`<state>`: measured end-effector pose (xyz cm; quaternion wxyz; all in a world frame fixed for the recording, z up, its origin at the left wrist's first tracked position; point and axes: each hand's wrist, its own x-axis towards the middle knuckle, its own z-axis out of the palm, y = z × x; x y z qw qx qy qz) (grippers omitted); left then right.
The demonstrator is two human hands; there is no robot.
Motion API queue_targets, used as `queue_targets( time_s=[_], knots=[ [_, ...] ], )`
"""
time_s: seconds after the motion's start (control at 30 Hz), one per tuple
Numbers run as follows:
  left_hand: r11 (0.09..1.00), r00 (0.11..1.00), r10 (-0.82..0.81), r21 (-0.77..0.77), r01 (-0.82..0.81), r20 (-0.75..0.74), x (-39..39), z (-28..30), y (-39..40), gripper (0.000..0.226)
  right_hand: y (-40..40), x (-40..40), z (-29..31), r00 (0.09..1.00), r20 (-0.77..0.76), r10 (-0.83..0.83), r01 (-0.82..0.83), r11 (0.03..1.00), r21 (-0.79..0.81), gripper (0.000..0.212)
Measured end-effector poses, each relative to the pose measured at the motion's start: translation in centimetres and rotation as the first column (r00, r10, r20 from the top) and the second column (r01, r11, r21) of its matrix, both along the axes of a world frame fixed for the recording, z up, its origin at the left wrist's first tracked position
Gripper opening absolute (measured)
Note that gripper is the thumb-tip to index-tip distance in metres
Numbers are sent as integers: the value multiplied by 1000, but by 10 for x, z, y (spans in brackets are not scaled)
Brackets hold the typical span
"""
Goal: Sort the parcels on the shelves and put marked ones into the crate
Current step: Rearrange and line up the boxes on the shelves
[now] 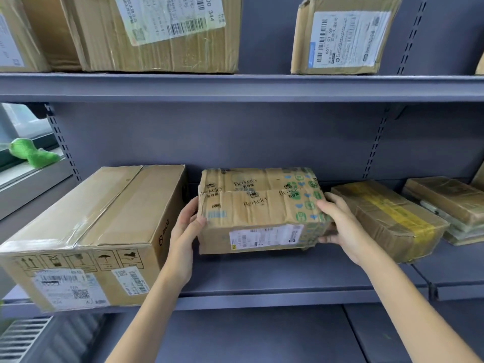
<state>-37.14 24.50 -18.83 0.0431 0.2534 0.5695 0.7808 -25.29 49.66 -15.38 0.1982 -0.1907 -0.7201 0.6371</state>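
Head view, taking the Berkeley parcel point(258, 209) as the landmark. Sorting looks to be underway, far from finished, judging by how many parcels sit on the shelves. No crate anywhere in frame, so nothing can be counted as delivered. No mark plainly readable from here beyond printed labels and tape, so cannot tell which parcels qualify.

Berkeley parcel: crumpled brown cardboard, printed tape, a white shipping label on its front face, resting on the middle shelf point(262, 276), about centre, set back from the front lip.

Left hand point(187, 226) at the parcel's left end, thumb curled over the top corner, fingers hidden between the parcel and its neighbour. Right hand point(337, 224) at the parcel's right end, thumb on top near the green-printed tape, fingers wrapped round the side and under. Both hands clasping the parcel from opposite ends; lifted or merely gripped cannot be told.

Just left of the parcel: large PICO carton point(91, 231), overhanging the shelf lip, labels on its front. Just right: yellow-taped parcel point(387, 218), angled, touching or nearly touching the right hand's knuckles. Further right again: flat wrapped parcel point(447, 205).

Above the parcel, on the upper shelf point(262, 87): wide labelled carton point(162, 35) to the left, smaller labelled box point(343, 38) to the right.

Far left of the parcel, beyond the shelving: green plush toy point(31, 153) on a window ledge.

Likely left to do: checking this parcel, then the rest.
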Motion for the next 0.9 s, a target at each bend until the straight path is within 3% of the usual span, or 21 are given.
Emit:
queue_targets(
  time_s=[0.07,0.17,0.27,0.43,0.57,0.73,0.9],
  knots=[
    [1000,1000,-10,6,10,20,1,-5,-1,62,-3,3,-2,999,12,49,-49,998,48,35],
    [1000,997,21,-19,-19,79,2,-11,3,74,-14,4,-3,996,40,79,-83,988,129,22],
    [993,990,97,-82,-89,104,1,-14,5,55,-16,0,-13,994,105,33,-54,977,207,9],
    [974,975,188,-148,-170,115,-1,-19,6,64,-18,2,-23,991,136,1,-35,969,244,37],
    [951,956,259,-207,-229,134,1,-24,8,69,-18,2,-20,998,45,39,-46,985,166,16],
    [919,938,334,-257,-301,96,6,-31,7,60,-17,-3,-14,990,-94,102,-83,979,185,59],
    [907,944,313,-330,-263,106,7,-44,4,71,-19,-8,-18,983,-182,-15,67,957,281,61]
  ],
)
